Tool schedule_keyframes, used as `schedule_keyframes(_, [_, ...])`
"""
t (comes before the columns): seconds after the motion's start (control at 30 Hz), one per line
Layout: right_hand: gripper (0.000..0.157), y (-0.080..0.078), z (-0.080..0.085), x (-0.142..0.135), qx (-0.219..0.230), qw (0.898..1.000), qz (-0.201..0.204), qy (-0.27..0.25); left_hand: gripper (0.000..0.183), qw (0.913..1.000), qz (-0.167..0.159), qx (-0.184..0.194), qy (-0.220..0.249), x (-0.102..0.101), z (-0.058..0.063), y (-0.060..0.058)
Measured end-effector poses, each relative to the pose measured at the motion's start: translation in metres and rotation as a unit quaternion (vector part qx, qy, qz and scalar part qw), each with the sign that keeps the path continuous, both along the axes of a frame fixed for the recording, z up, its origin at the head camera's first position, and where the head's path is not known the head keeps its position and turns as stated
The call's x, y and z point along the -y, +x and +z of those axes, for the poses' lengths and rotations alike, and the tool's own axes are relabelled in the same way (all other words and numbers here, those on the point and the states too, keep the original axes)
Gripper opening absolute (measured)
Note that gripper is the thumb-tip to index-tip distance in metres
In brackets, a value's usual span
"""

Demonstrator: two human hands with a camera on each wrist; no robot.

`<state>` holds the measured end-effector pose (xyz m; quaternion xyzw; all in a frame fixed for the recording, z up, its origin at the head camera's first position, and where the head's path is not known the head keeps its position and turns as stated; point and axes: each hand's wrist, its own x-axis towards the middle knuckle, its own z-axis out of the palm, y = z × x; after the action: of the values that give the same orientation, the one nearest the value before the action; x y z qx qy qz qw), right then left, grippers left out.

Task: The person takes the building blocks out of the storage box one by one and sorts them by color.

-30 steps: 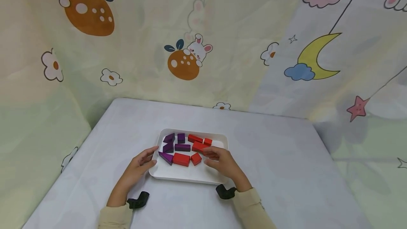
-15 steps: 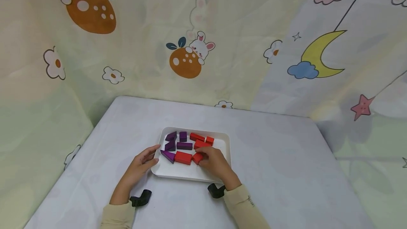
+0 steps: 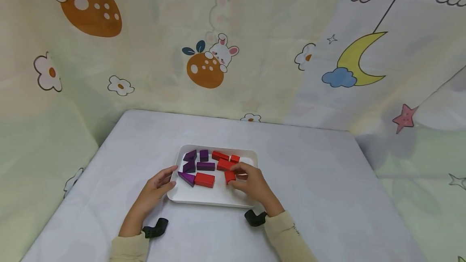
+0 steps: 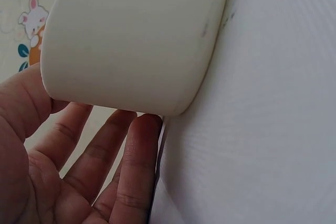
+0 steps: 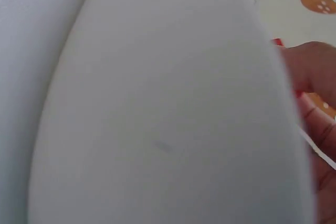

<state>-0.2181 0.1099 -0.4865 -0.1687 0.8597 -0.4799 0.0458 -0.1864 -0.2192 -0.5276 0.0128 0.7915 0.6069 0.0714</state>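
Observation:
The white tray (image 3: 204, 203) lies on the table with purple and red blocks in it. At its left edge my left hand (image 3: 154, 191) grips the side, with thumb and fingers at the rim; the left wrist view shows the same hand (image 4: 79, 166) against the tray's end. My right hand (image 3: 255, 183) is over the right part, pinching a small red cube (image 3: 229, 176) between thumb and fingers. Left of that cube lies a larger red block (image 3: 204, 180), touching a purple triangular block (image 3: 187, 178). In the right wrist view the tray wall (image 5: 163, 103) hides most of the right hand (image 5: 317, 93).
Further back in the tray are a red block (image 3: 225, 164) by the right fingertips, a long red block (image 3: 220, 155), a small red cube (image 3: 235, 159) and several purple blocks (image 3: 205, 166). White cloth covers the table (image 3: 309, 173). A printed curtain (image 3: 156, 51) hangs behind.
My right hand reached left to the small red cube, pinched it and drew it rightward, leaving a gap beside the larger red block. The left hand stays at the tray's edge.

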Motion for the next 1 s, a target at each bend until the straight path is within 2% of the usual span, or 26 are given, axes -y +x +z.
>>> schedule_keyframes(0.1, [0.037, -0.003, 0.004, -0.012, 0.009, 0.997, -0.007, -0.071, 0.051, 1.0, 0.001, 0.0, -0.001, 0.001, 0.002, 0.001])
schedule_keyframes(0.17, [0.04, -0.006, 0.006, -0.022, 0.009, 0.995, -0.012, -0.099, 0.052, 1.0, 0.001, 0.0, -0.003, 0.002, 0.003, 0.001])
schedule_keyframes(0.33, [0.041, -0.018, 0.01, -0.052, -0.007, 0.993, -0.022, -0.116, 0.052, 1.0, 0.001, -0.002, -0.008, 0.002, 0.003, 0.002])
schedule_keyframes(0.5, [0.037, -0.035, 0.006, -0.085, -0.011, 0.99, -0.038, -0.137, 0.051, 0.9998, -0.006, -0.013, -0.016, 0.0, 0.002, 0.001])
schedule_keyframes(0.67, [0.038, -0.052, -0.002, -0.111, 0.01, 0.988, -0.061, -0.143, 0.051, 0.9996, -0.01, -0.018, -0.02, 0.002, 0.001, 0.001])
schedule_keyframes(0.83, [0.041, -0.068, -0.011, -0.127, 0.041, 0.988, -0.075, -0.125, 0.052, 0.9996, -0.011, -0.017, -0.022, 0.004, 0.0, 0.001])
schedule_keyframes(1.0, [0.041, -0.076, -0.019, -0.138, 0.063, 0.99, -0.087, -0.096, 0.053, 0.9996, -0.009, -0.012, -0.022, 0.002, 0.0, 0.0])
